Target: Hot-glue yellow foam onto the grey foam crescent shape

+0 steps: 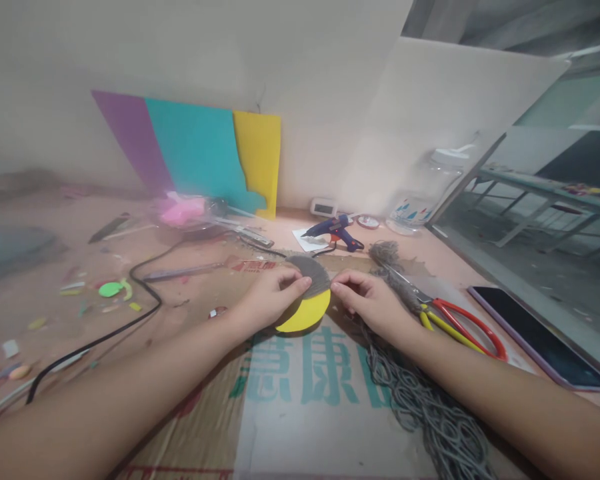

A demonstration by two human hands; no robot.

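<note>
A round disc (307, 313) is between my hands, its upper part covered in rows of grey yarn and its lower part bare yellow. My left hand (275, 293) grips it at the left edge, thumb on top and fingers underneath. At the disc's right edge, my right hand (363, 297) is closed in a pinch on the grey yarn, though the strand at the fingertips is hard to make out. From beneath this hand a loose, tangled heap of grey yarn (425, 400) trails toward me. Scissors (467, 327) with red and yellow handles lie beside my right wrist.
Behind the disc sits a blue glue gun (335, 233) on white paper. A phone (535, 333) lies at the right edge, and a clear bottle (425, 193) stands farther back. Coloured sheets (195, 153) lean on the wall. A black cable (145, 287) and scraps lie left.
</note>
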